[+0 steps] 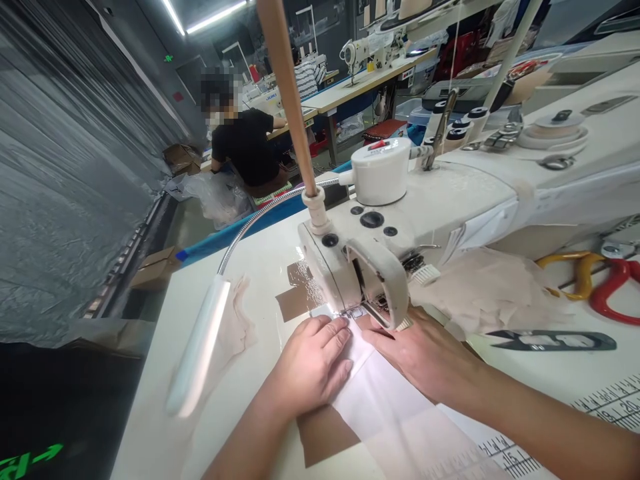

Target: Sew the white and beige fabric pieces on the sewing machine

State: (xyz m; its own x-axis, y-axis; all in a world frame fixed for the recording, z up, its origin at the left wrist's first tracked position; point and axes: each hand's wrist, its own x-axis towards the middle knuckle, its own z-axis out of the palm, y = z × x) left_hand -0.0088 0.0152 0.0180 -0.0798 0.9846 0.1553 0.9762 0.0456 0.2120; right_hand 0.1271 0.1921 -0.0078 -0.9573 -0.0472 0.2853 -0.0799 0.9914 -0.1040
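White, thin fabric (385, 393) lies on the sewing table and runs up under the head of a white sewing machine (330, 267). My left hand (317, 357) rests flat on the fabric's left edge, fingers stretched out close to the presser foot. Beyond the needle area, my right hand (420, 350) lies on the fabric's right side, its fingertips partly hidden behind the machine's guard. The needle itself is hard to make out. A lit lamp (200, 353) on a bent metal neck shines from the left.
Thread snips (555, 341), yellow-handled scissors (575, 270) and a red handle (615, 293) lie at right beside crumpled beige fabric (495, 287). Ruler markings (520, 460) run along the front right. A person in black (250, 150) sits at another table behind.
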